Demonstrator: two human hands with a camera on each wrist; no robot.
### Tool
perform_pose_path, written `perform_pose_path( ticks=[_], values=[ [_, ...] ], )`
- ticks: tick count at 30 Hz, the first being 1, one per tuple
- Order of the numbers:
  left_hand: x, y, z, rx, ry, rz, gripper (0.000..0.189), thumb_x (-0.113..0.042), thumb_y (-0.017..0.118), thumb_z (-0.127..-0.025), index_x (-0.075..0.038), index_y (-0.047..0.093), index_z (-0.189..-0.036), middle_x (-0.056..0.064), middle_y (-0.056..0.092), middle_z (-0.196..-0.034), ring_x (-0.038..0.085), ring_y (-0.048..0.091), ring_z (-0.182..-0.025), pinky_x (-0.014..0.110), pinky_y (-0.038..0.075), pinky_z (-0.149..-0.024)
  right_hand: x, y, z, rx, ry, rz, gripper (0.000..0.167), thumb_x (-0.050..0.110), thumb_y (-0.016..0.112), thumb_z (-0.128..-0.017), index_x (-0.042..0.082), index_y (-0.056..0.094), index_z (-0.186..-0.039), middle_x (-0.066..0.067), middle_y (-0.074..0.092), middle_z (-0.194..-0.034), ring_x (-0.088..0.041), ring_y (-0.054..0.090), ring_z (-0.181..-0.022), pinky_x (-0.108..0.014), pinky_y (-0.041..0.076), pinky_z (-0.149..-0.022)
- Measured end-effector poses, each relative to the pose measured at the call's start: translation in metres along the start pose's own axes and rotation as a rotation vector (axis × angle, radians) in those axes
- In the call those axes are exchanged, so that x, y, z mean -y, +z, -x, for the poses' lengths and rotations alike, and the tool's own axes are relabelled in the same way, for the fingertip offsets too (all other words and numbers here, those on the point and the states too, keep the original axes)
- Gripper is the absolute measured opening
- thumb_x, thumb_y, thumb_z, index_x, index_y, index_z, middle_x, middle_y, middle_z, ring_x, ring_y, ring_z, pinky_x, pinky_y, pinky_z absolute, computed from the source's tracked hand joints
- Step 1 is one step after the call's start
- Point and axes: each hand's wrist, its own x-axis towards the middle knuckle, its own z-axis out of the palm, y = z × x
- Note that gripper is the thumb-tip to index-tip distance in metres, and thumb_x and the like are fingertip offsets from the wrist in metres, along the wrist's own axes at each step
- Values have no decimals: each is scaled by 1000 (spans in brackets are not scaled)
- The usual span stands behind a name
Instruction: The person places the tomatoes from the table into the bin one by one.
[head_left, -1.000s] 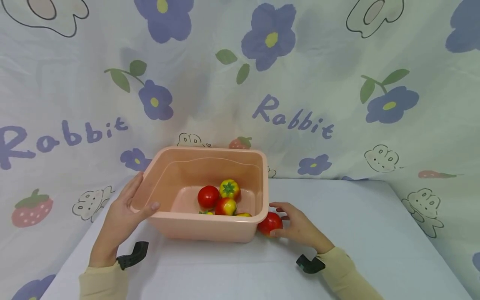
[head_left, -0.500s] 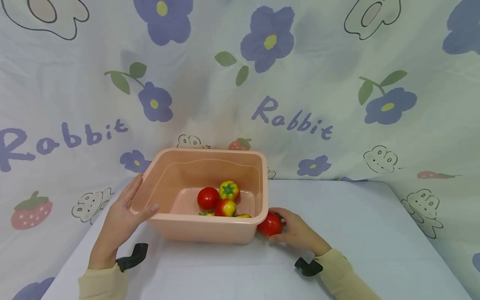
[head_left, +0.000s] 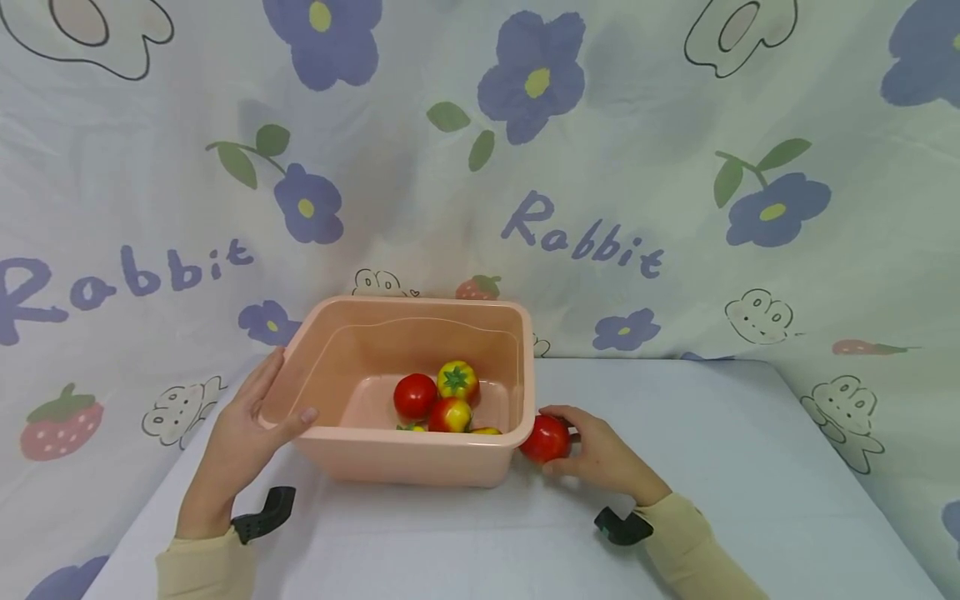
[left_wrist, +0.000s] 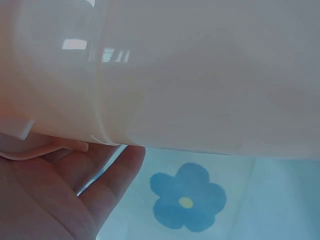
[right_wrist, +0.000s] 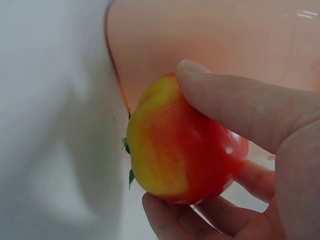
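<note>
My left hand [head_left: 246, 425] grips the left end of a pink plastic box [head_left: 405, 458], thumb over the rim and fingers along the outer wall. In the left wrist view some fingers [left_wrist: 112, 182] show beneath the box's glossy wall. Just outside the box's right end, my right hand [head_left: 600, 454] holds a tomato [head_left: 546, 439] between thumb and fingers. Seen from the right wrist, this tomato [right_wrist: 187, 145] is red and yellow with green leaf tips, and its leafy end faces away from the palm. Its left edge is hidden behind the box in the head view.
Inside the box lie a red tomato [head_left: 415, 396], a yellow-green one [head_left: 457, 381] and a red-yellow one [head_left: 450, 414], with more partly hidden by the front wall. A white table [head_left: 420, 550] lies below; a flower-printed cloth [head_left: 420, 208] hangs behind it.
My right fingers have closed around the tomato, which has risen slightly and shifted right, away from the box. The left hand and the box have stayed in place.
</note>
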Motion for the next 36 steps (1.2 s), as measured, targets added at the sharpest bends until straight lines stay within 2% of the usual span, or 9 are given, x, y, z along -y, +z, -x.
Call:
perform_pose_path(
  ticks=[11,14,19,33,36],
  values=[
    [-1,1,0,-5,-1,-1,96,-31,76,-90,-33,13,-162,9,12,-168,49,22,-146,79,27,-103,5,-14,3,-46,-46,-25,73,15,87,-78,5,52,-141,-8,58,-136,-29,56,-120,-44,55,-95],
    [-1,1,0,-9,4,-11,96,-31,76,-90,-30,13,-162,9,12,-168,51,23,-145,79,28,-102,7,-16,4,-54,-49,-33,74,15,87,-78,4,52,-142,-8,58,-137,-30,56,-121,-45,55,-96],
    [-2,1,0,-10,14,-9,97,-30,76,-90,-26,13,-163,10,11,-168,51,21,-146,79,27,-103,11,-21,5,-76,-59,-38,75,14,88,-77,3,52,-142,-8,58,-137,-30,57,-121,-47,55,-96],
    [-3,0,1,-1,10,18,95,-28,76,-90,-32,14,-162,9,11,-168,48,18,-148,78,22,-107,18,-32,11,-149,-82,16,74,14,88,-77,7,53,-142,-8,58,-138,-30,56,-121,-51,55,-94],
    [-3,0,1,-2,11,15,95,-28,76,-90,-30,14,-162,10,11,-168,49,18,-148,78,23,-106,20,-35,13,-167,-81,9,74,14,88,-77,7,53,-141,-7,59,-137,-30,56,-121,-50,56,-94]
  ],
)
